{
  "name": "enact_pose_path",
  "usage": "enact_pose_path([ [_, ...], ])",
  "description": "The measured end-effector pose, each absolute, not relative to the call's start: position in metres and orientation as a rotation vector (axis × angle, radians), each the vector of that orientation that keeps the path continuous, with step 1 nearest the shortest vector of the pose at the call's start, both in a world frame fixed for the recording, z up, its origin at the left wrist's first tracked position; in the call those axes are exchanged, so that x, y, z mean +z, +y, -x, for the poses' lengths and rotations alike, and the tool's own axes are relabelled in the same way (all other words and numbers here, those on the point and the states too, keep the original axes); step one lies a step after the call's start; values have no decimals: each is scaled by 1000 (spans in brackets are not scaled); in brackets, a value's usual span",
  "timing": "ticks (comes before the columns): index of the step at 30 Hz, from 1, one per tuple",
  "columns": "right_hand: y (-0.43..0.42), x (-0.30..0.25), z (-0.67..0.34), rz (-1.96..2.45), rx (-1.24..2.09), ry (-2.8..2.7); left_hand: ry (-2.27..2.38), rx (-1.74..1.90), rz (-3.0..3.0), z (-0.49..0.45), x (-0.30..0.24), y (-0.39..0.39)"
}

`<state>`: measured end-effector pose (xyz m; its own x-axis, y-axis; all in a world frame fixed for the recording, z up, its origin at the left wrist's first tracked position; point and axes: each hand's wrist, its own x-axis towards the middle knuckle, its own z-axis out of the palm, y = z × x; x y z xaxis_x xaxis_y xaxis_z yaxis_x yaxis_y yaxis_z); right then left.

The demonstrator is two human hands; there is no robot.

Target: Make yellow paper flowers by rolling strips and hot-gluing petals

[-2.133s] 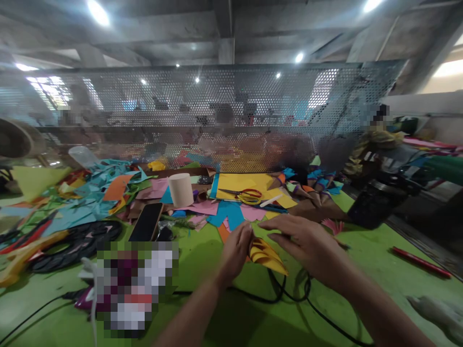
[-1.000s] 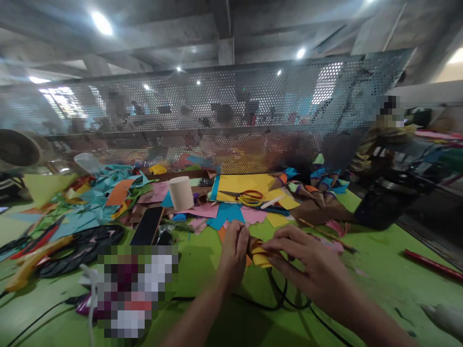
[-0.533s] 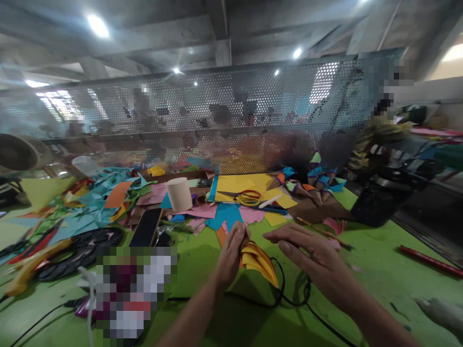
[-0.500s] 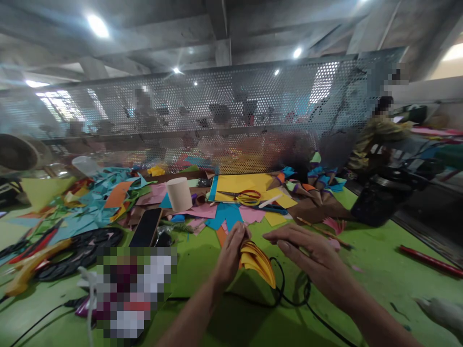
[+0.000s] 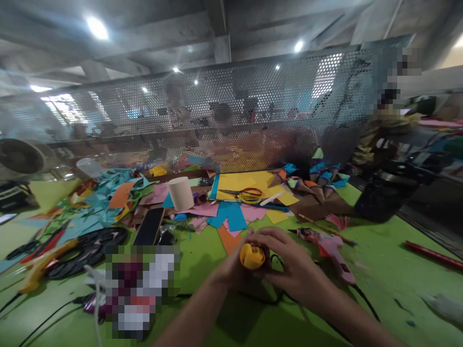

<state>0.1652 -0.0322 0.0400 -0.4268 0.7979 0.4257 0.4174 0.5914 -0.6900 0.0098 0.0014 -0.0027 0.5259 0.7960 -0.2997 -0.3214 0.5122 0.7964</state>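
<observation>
A rolled yellow paper piece [image 5: 252, 257], layered like a rosebud, is held over the green tabletop with its coiled end facing me. My left hand [image 5: 231, 265] is closed round its left side. From the right, my right hand [image 5: 289, 258] curls its fingers and thumb about the same roll. The fingertips behind the paper are hidden. Just right of my right hand lies a pink glue gun [image 5: 331, 246], its black cord running toward me. Strips of blue paper [image 5: 233, 215] and an orange strip [image 5: 229, 239] lie beyond my hands.
Yellow-handled scissors [image 5: 249, 195] rest on yellow sheets behind a cream paper roll [image 5: 181, 193]. On the left are a phone [image 5: 149, 225], a yellow glue gun [image 5: 47, 267] and heaped paper scraps. A dark jar [image 5: 381, 193] and red pen [image 5: 432, 254] are at the right.
My right hand has moved left and closed onto the yellow paper. The paper has turned from a fanned stack seen side-on to a round coil facing me. The pink glue gun is now uncovered.
</observation>
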Motion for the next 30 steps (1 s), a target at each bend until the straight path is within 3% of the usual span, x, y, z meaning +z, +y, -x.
enact_pose_path([
  [4, -28, 34, -162, 1022, 639, -1920, 715, 595, -547, -14, -3, 5],
  [11, -12, 27, -173, 1354, 618, -1556, 547, 825, -849, -14, 2, 1],
  [22, -12, 54, -193, 1192, 739, -1419, 640, 770, -830, -9, 6, 2],
  [30, -13, 47, -183, 1074, 1219, -1506, 583, 768, -845, -7, 4, -1],
])
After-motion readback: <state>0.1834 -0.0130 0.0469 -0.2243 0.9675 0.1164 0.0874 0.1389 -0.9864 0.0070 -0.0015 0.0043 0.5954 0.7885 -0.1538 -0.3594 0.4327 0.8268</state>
